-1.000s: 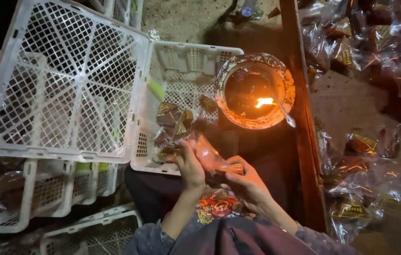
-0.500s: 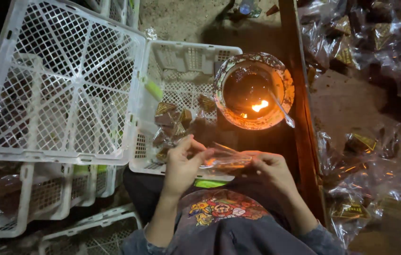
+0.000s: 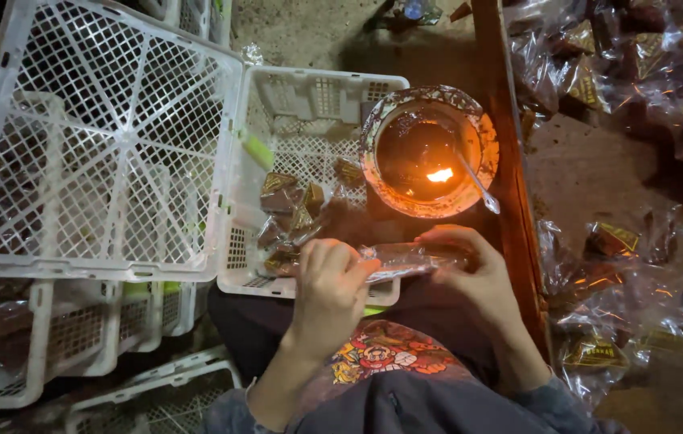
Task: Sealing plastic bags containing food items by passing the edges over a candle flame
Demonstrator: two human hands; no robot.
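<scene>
Setting: dim ground, white plastic crates all around me, and a wooden plank (image 3: 510,161) running along my right.
Flame: a small fire burns inside the round pot (image 3: 430,153), a thin metal rod (image 3: 478,183) leaning on its right rim.
Left hand: my left hand (image 3: 327,293) pinches the left end of a clear plastic packet (image 3: 410,259), fingers closed on it.
Right hand: my right hand (image 3: 470,269) grips the packet's right end, fingers curled over it.
Packet: stretched flat between both hands, just below the pot, over the open crate's near right corner.
Crate: the open crate (image 3: 309,104) holds wrapped sweets (image 3: 289,209) near its front edge.
Right side: beyond the plank, heaps of filled bags (image 3: 623,265).
</scene>
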